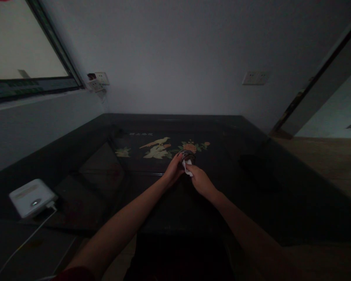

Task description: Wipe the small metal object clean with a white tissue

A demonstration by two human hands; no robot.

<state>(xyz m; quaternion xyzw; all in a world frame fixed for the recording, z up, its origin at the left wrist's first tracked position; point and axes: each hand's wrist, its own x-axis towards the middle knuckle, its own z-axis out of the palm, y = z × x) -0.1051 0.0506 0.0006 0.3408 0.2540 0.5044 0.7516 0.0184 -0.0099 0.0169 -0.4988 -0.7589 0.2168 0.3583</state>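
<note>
Low over the black table (219,140), both hands meet near the middle. My left hand (174,171) is closed around the side of a small dark, rounded, shiny object (190,155); the dim light hides its exact kind. A crumpled white tissue (187,168) is pinched in my right hand (201,180) and lies against the near side of the object. Just beyond the hands, a bird and flower picture (160,150) decorates the tabletop. The fingertips are partly hidden behind the object and tissue.
To the left on the table sits a white box-shaped device (32,197) with a white cable (32,234). A dark flat shape (257,169) lies on the right. Wall sockets (256,78) and a window (26,43) are behind.
</note>
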